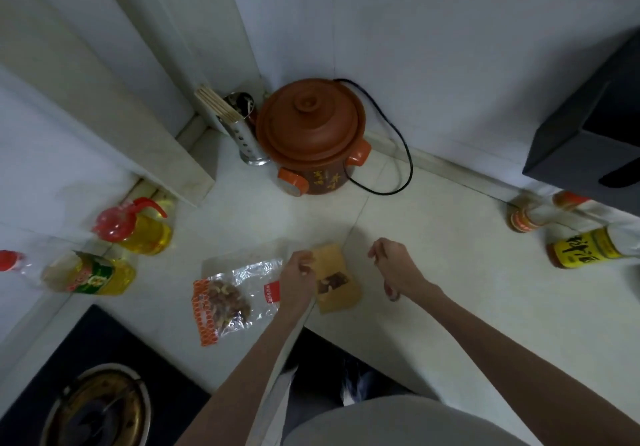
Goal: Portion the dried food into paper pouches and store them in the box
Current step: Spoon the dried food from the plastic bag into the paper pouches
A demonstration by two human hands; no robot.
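Paper pouch: a tan paper pouch lay flat on the pale counter, near its front edge, with a dark window or opening in its middle that showed some dark pieces inside.
Dried food: a clear plastic bag with an orange printed edge lay just left of the pouch; a heap of brown dried food sat in its near-left end, and the rest of the bag looked flat and empty.
Left hand: the left hand was over the pouch's left edge, fingers curled at the pouch's far-left corner; it seemed to pinch that corner, though the blur made this uncertain.
Right hand: the right hand hung just right of the pouch, apart from it, fingers loosely curled with nothing seen in them.
Box: no storage box could be made out anywhere on the counter.
Surroundings: a brown clay cooker stood in the far corner, oil bottles at the left, sauce bottles at the right, and a stove burner at the near left.
Progress: judged early; one pouch appeared at least partly filled, plenty of food remained in the bag, and sealing and boxing were not yet done.
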